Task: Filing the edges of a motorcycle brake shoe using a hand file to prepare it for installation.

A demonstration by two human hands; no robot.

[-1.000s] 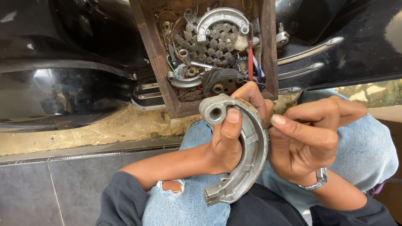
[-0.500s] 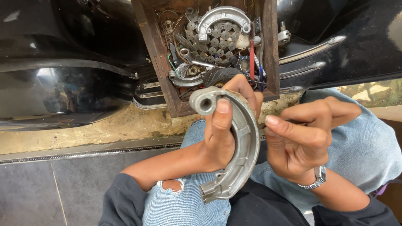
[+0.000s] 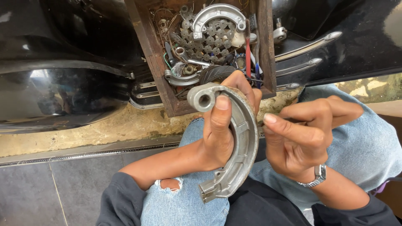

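Two bare hands are seen, the left hand (image 3: pixel 220 134) near the frame's centre and the right hand (image 3: pixel 299 140) to its right. Dark sleeves (image 3: pixel 121 201) are pushed up along the lower edge, leaving the forearms uncovered. A silver metal-link wristwatch (image 3: pixel 316 178) is worn on the right wrist. Light blue jeans (image 3: pixel 368 142), ripped at one knee, are worn.

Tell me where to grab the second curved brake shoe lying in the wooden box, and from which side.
Grip the brake shoe at the middle of its arch, coming from above the open box. The arch lies flat on top of the other loose parts with its outer curve exposed, so fingers could likely pinch across its width there. Its ends sit among sprockets and tools, which would crowd a grip.
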